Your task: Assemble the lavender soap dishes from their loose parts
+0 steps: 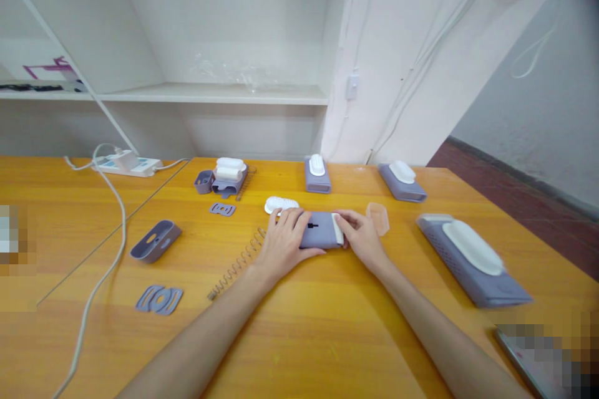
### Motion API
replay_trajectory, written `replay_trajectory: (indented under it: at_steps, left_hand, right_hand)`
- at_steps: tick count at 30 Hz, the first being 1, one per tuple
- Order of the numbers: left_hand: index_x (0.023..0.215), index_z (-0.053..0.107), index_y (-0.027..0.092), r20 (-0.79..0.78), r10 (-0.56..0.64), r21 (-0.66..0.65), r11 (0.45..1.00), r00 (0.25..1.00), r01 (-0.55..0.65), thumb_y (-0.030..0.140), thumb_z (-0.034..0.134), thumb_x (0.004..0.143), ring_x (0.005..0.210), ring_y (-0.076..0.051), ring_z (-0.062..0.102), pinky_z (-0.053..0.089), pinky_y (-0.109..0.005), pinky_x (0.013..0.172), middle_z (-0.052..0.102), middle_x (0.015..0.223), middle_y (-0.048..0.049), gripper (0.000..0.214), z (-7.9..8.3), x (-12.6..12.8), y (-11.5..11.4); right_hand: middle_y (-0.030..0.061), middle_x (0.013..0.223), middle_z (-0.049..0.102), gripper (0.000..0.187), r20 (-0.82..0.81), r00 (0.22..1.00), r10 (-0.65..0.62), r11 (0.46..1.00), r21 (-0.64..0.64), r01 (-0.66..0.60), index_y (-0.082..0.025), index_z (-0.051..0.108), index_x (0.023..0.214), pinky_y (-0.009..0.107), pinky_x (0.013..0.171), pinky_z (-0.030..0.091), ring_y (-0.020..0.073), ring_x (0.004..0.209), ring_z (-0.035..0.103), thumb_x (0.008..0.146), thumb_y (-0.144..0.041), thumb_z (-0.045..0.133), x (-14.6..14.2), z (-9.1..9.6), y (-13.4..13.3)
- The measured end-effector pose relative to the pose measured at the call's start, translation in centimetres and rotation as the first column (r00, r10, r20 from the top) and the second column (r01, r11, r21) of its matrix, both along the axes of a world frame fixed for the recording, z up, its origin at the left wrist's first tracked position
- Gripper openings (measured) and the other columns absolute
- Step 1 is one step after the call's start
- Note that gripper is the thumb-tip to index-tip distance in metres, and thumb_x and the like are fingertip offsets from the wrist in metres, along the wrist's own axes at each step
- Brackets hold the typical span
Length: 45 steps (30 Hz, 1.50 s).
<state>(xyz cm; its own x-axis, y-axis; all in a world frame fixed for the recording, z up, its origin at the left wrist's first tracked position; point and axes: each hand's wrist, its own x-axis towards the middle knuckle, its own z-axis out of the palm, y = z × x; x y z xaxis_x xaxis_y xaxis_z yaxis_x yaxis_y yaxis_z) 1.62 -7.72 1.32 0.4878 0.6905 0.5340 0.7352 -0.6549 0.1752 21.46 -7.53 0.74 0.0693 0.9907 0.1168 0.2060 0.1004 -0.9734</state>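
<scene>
A purple-grey plastic housing (321, 232) with a dark slot lies on its side on the table in front of me. My left hand (286, 234) wraps around its left end, thumb along the near edge. At its right end is a white end piece (337, 229), pinched by the fingers of my right hand (362, 234); the fingertips are partly hidden. Just behind my left hand rests a white bristled brush head (281, 204). A long metal spring (238, 265) lies beside my left wrist. Beyond my right hand sits a translucent peach-coloured cup (378, 218).
Purple-grey housings with white oval tops (317, 174) stand along the back and right. To the left lie an oval purple-grey shell (156, 241), flat cut-out plates (160, 300) and a white cable (122, 224) from a power strip (128, 164). A phone-like slab (538, 358) lies near right.
</scene>
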Motion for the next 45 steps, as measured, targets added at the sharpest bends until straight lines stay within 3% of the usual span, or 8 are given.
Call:
replay_trajectory:
  at_steps: [3,7,12,25,31,39,45]
  left_hand:
    - [0.122,0.044,0.017,0.008,0.014,0.001,1.0,1.0,-0.014,0.063,0.06,0.069,0.113,-0.03,0.047,0.025,-0.048,0.101,0.054,0.121,-0.0136,0.072,0.0,0.0,0.0]
    - [0.121,0.045,0.018,0.027,0.042,0.009,0.999,0.999,-0.043,0.063,0.059,0.07,0.111,-0.03,0.049,0.027,-0.048,0.099,0.055,0.119,-0.0136,0.07,0.0,0.0,0.1]
    - [0.12,0.046,0.017,0.014,0.059,0.033,0.998,0.998,-0.06,0.065,0.055,0.072,0.111,-0.03,0.048,0.028,-0.049,0.099,0.055,0.119,-0.0148,0.069,-0.1,0.0,0.1]
    - [0.12,0.047,0.017,-0.036,0.076,0.048,0.996,0.997,-0.074,0.066,0.051,0.074,0.11,-0.03,0.048,0.03,-0.047,0.094,0.055,0.119,-0.0144,0.068,-0.2,-0.1,0.0]
    - [0.117,0.049,0.017,-0.043,0.069,0.071,0.995,0.997,-0.066,0.062,0.056,0.073,0.109,-0.03,0.049,0.031,-0.046,0.093,0.055,0.119,-0.0146,0.063,-0.1,0.0,-0.1]
    - [0.116,0.049,0.017,-0.017,0.056,0.088,0.995,0.998,-0.054,0.062,0.055,0.074,0.11,-0.03,0.048,0.031,-0.046,0.094,0.055,0.119,-0.0139,0.062,-0.2,-0.2,0.0]
    - [0.114,0.048,0.018,0.071,0.101,0.104,0.989,0.992,-0.108,0.06,0.059,0.072,0.11,-0.03,0.048,0.031,-0.046,0.094,0.055,0.119,-0.0142,0.061,-0.4,-0.2,0.3]
  right_hand:
    - [0.0048,0.078,0.066,0.042,0.016,0.997,0.079,0.997,-0.025,-0.079,-0.015,0.059,0.105,0.023,0.038,0.041,0.012,0.049,0.053,0.077,-0.047,0.06,0.4,-0.1,0.0]
    - [0.0034,0.085,0.067,0.068,0.08,0.975,0.209,0.977,-0.067,-0.204,-0.018,0.05,0.119,0.024,0.051,0.048,0.0151,0.063,0.061,0.06,-0.039,0.078,1.0,0.2,-0.2]
    - [0.0075,0.1,0.066,0.084,0.252,0.949,0.187,0.982,-0.01,-0.191,-0.017,0.046,0.122,0.032,0.069,0.052,0.0194,0.079,0.063,0.05,-0.038,0.083,0.9,0.5,-0.5]
    - [0.0064,0.104,0.064,0.077,0.415,0.899,0.142,0.981,0.062,-0.184,-0.018,0.051,0.118,0.035,0.075,0.051,0.0208,0.084,0.062,0.052,-0.042,0.082,0.9,0.3,-0.5]
    - [0.0059,0.099,0.066,0.07,0.454,0.881,0.136,0.979,0.073,-0.189,-0.018,0.056,0.111,0.033,0.07,0.051,0.0199,0.079,0.062,0.051,-0.045,0.082,0.8,1.0,-0.8]
    - [0.0044,0.099,0.066,0.075,0.341,0.928,0.151,0.983,0.05,-0.179,-0.02,0.05,0.122,0.032,0.066,0.052,0.019,0.074,0.062,0.055,-0.039,0.081,0.4,0.1,-1.2]
    - [0.0062,0.107,0.066,0.079,0.146,0.978,0.148,0.979,0.119,-0.166,-0.022,0.034,0.135,0.034,0.077,0.052,0.02,0.086,0.063,0.068,-0.032,0.074,-0.9,-0.4,-1.6]
